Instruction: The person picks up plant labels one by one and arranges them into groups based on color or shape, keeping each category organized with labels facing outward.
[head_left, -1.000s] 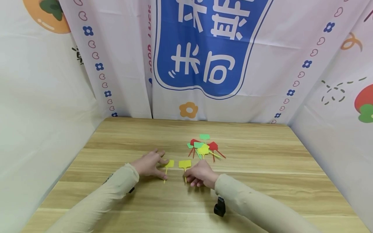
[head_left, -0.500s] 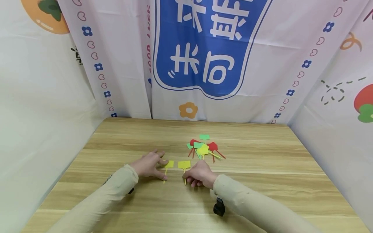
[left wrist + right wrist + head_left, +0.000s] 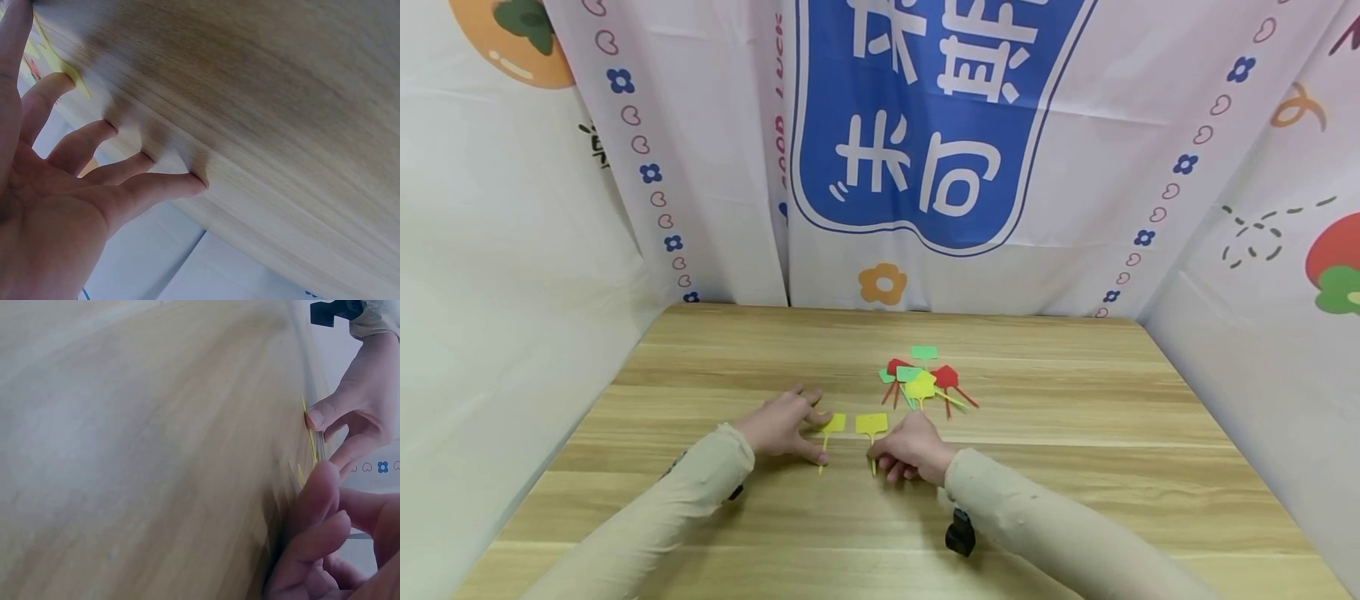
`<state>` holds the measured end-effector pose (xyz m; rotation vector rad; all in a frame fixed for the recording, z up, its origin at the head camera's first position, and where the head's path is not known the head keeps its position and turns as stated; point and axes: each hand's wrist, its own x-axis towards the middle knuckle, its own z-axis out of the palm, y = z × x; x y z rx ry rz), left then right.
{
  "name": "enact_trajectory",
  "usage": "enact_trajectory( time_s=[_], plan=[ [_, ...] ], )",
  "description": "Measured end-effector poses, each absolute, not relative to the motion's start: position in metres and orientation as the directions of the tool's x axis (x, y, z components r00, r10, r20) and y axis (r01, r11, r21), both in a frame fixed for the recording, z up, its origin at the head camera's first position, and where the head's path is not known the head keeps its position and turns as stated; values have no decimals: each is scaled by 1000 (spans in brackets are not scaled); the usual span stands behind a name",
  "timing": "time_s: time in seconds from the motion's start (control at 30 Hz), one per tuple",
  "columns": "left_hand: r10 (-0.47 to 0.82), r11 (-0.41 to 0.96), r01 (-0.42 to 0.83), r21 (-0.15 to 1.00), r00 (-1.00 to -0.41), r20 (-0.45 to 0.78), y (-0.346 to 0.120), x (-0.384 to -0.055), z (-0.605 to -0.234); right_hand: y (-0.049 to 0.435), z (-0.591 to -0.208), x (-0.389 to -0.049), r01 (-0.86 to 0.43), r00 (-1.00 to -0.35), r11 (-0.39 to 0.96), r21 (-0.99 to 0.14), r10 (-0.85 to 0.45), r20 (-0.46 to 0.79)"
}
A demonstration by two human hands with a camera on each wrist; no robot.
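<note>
Two yellow T-shaped plant labels lie side by side on the wooden table, stems toward the person. My left hand (image 3: 782, 423) is spread over the left label (image 3: 837, 423), an index fingertip on its head and the thumb at its stem. In the left wrist view, the index fingertip touches that label (image 3: 59, 62), while the other fingertips rest on the wood. My right hand (image 3: 917, 447) pinches the stem of the right label (image 3: 871, 423) between thumb and index finger, its other fingers curled under. Much of that grip is hidden by the fingers in the right wrist view.
Behind the right hand lies a loose pile of more labels: green (image 3: 924, 352), red (image 3: 947, 377) and yellow (image 3: 919, 390), overlapping one another. The table (image 3: 1075, 467) is enclosed by printed white cloth (image 3: 722, 208) at the back and both sides.
Both hands and the two yellow labels stay almost in place. The whole head view has shifted slightly.
</note>
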<state>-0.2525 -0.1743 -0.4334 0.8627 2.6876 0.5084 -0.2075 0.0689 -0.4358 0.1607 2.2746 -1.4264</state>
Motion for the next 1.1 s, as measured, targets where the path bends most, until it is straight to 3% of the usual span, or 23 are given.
enact_trajectory(
  time_s=[1.1],
  plan=[
    [603,758,505,413,-785,-145,-175,-253,-435,66,-438,-206,279,-906,451,-848,-170,-389]
  ],
)
